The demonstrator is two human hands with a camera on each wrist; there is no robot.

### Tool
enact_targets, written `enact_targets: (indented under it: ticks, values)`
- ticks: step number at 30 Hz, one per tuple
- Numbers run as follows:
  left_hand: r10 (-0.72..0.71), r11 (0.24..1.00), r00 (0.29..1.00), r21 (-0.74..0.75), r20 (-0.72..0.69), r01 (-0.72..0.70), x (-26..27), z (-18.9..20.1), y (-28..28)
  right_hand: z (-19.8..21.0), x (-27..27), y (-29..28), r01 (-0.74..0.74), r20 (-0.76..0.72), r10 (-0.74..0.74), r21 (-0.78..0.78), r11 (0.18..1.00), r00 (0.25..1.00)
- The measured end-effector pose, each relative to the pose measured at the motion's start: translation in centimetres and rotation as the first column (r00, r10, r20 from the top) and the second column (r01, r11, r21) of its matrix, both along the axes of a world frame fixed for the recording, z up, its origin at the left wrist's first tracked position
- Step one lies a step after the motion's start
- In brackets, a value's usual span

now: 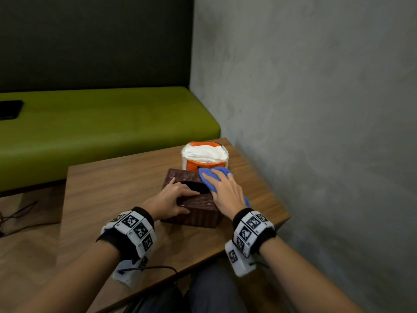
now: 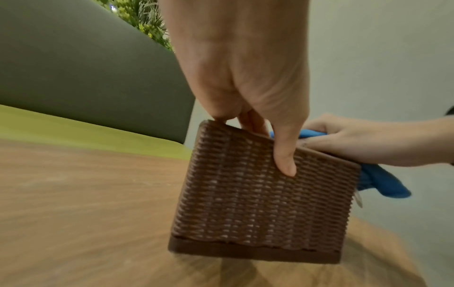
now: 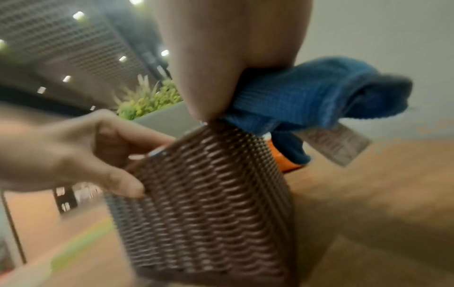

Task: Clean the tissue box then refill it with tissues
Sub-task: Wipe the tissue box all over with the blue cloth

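A brown woven tissue box (image 1: pixel 180 175) stands on the wooden table (image 1: pixel 112 188), its oval top slot dark. My left hand (image 1: pixel 178 199) grips its near left corner, fingers on the top and thumb (image 2: pixel 285 161) down the side wall (image 2: pixel 258 203). My right hand (image 1: pixel 222 188) holds a blue cloth (image 1: pixel 208 171) against the top's right edge; the cloth (image 3: pixel 307 97) bunches under the palm and its white tag (image 3: pixel 336 143) hangs free. Just behind the box stands an orange pack of white tissues (image 1: pixel 204 154), open at the top.
A grey wall (image 1: pixel 316 109) runs close along the table's right side. A green bench (image 1: pixel 101 123) sits behind the table, with a black phone (image 1: pixel 10 109) at its left end. Cables (image 1: pixel 18 218) lie on the floor to the left.
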State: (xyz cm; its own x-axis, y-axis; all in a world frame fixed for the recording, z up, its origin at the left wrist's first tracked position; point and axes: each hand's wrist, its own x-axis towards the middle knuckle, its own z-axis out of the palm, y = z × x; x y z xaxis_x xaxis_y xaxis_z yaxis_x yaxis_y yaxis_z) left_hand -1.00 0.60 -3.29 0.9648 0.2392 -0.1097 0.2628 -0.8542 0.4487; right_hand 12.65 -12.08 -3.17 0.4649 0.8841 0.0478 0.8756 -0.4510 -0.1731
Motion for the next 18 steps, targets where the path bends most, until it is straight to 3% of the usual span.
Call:
enact_targets:
  ticks: [3,5,8,10,12,15,18]
  values:
    - [0.000,0.999,1.000,0.035,-0.004,0.000,-0.4,0.3,1.7,-0.1,-1.2,-1.8,-0.074,-0.014,0.073,-0.038,0.997,0.997]
    - [0.043,0.993,0.997,0.110,-0.063,-0.036,0.1,0.6,1.7,0.0,-1.4,-3.0,-0.130,-0.071,0.133,0.037,0.991,0.989]
    - [0.175,0.984,0.975,0.045,-0.140,-0.171,1.7,0.5,-1.3,0.5,-0.4,-2.6,0.031,-0.175,0.028,0.327,0.945,0.984]
    - [0.321,0.946,0.947,-0.048,-0.016,-0.321,2.3,-0.3,-3.5,0.5,0.3,-1.6,0.121,-0.165,-0.062,0.373,0.920,0.984]
    - [0.374,0.928,0.917,-0.043,0.140,-0.371,2.3,-1.7,-4.6,0.2,-0.1,-0.9,0.092,-0.137,-0.059,0.248,0.964,0.989]
    - [0.346,0.938,0.892,-0.131,0.291,-0.321,1.9,-2.9,-4.1,-0.6,-1.1,-0.9,0.040,-0.038,-0.040,0.005,0.999,0.998]
    - [0.301,0.953,0.897,-0.088,0.322,-0.288,0.9,-3.3,-3.2,-1.1,-1.1,-1.4,0.047,0.029,-0.047,-0.017,0.999,0.999]
